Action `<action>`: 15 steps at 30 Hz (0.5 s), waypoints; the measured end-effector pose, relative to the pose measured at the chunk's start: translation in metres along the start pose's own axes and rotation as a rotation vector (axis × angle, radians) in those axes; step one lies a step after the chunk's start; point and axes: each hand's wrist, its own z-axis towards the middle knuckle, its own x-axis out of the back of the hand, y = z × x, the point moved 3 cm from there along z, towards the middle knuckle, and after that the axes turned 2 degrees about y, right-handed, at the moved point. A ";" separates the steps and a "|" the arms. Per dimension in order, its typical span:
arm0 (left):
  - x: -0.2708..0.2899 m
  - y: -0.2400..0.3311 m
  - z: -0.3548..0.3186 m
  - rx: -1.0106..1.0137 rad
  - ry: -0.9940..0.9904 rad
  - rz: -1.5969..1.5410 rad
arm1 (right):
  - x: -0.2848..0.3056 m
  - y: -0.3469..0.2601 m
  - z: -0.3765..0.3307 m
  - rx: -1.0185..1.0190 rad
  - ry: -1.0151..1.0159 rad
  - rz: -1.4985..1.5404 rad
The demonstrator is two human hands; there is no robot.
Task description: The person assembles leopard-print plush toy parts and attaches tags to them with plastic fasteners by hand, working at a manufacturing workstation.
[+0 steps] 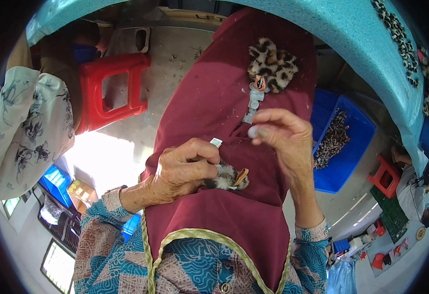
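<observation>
My left hand (pixel 187 169) is closed around a small spotted plush piece (pixel 224 177) on my lap. A white tag (pixel 216 142) sticks up by its fingers, and a tan-orange tab (pixel 242 176) shows at the plush's right end. To the right, my right hand (pixel 287 139) pinches a small round whitish disc (pixel 253 132) between thumb and forefinger, a little apart from the plush. Just beyond it, a strip of grey-white plastic discs (pixel 252 105) lies on the maroon apron (pixel 199 105). Farther up rests a leopard-spotted plush piece (pixel 274 68) with an orange-and-black label (pixel 259 83).
Right of my lap stands a blue bin (pixel 349 166) holding many spotted plush pieces (pixel 333 139). A turquoise-covered table (pixel 351 54) curves across the far right, with more plush at its edge. A red stool (pixel 94 93) and a seated person's patterned trousers (pixel 35 127) are at left.
</observation>
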 end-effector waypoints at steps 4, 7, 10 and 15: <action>0.001 0.002 0.001 -0.032 -0.034 0.053 | -0.027 0.017 -0.015 -0.216 -0.133 0.144; 0.001 0.003 0.003 -0.041 -0.005 0.044 | -0.032 0.025 -0.022 -0.274 -0.181 0.113; 0.001 0.004 0.002 -0.030 -0.003 0.073 | -0.033 0.024 -0.025 -0.276 -0.181 0.013; 0.002 0.002 -0.001 0.037 0.046 0.053 | -0.034 0.015 -0.028 -0.190 -0.255 -0.248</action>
